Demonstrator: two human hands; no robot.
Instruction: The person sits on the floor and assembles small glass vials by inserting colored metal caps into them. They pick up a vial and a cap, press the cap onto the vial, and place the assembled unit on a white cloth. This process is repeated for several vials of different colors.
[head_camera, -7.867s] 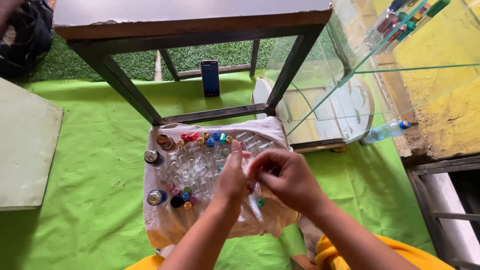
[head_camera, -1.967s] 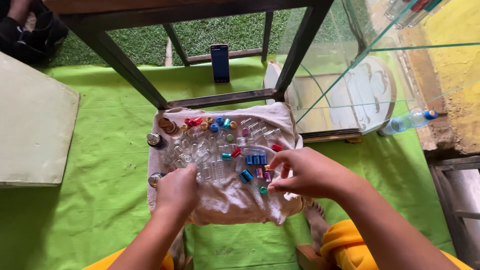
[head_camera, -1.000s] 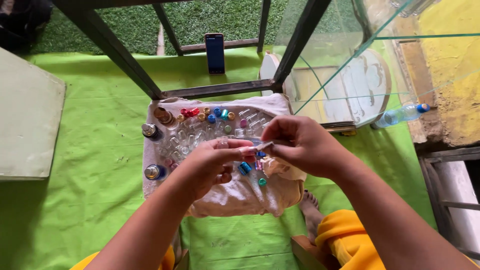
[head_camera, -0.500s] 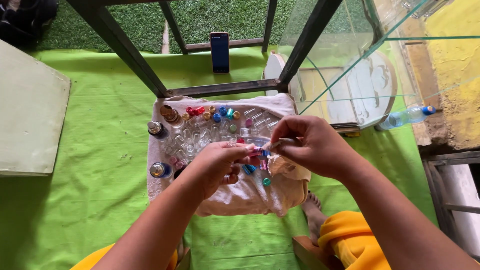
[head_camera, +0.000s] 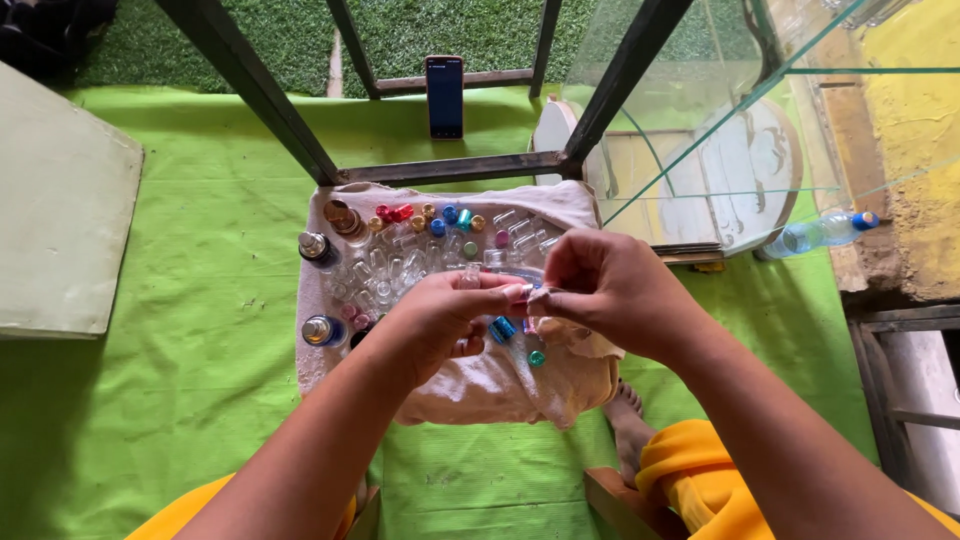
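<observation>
1. The left hand (head_camera: 440, 320) and right hand (head_camera: 610, 290) meet fingertip to fingertip, both pinching a small clear vial (head_camera: 527, 295); its long axis runs roughly 9 to 3 o'clock.
2. Below them, a white cloth (head_camera: 480, 385) carries more vials and coloured caps (head_camera: 450, 215).
3. The cloth lies on a green mat (head_camera: 200, 330); a phone (head_camera: 445, 95) stands at 12 o'clock.

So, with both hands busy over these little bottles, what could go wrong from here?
The left hand and right hand pinch something small and clear; it could slip and roll away. A wrist might knock over the small glass bottles crowded on the cloth. Loose coloured caps could scatter onto the green mat.
</observation>
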